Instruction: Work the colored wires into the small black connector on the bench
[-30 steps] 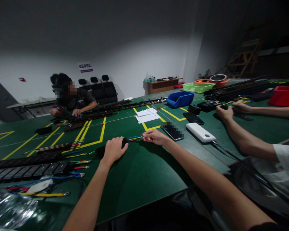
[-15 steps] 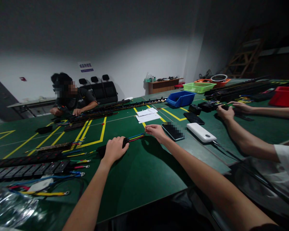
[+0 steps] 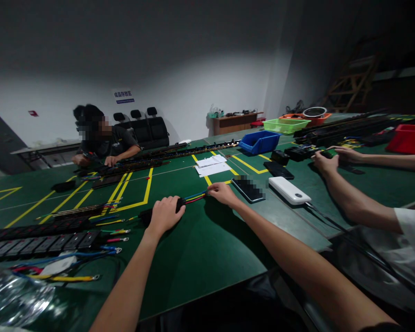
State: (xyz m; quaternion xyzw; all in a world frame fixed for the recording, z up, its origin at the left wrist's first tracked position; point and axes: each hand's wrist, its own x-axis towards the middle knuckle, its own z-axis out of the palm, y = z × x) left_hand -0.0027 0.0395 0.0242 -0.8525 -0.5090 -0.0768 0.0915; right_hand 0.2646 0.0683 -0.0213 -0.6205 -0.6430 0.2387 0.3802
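Observation:
My left hand is wrapped over a black block-shaped part, whose middle lies hidden under the palm. Out of its right end run blue, yellow and red wires. My right hand pinches the far ends of these wires, holding them stretched a little above the green table; the tips are covered by the fingers. On the left lie black socket-like strips with coloured wires ending in ring terminals.
Right of my hands are a phone, a white power bank with a cable, and paper sheets. A blue bin stands behind. A co-worker's hands hold a part at right; another person works across the table.
My right hand has shifted very slightly left and down with the wire ends. My left hand stays put. The co-worker's hands at right have moved a little around their part.

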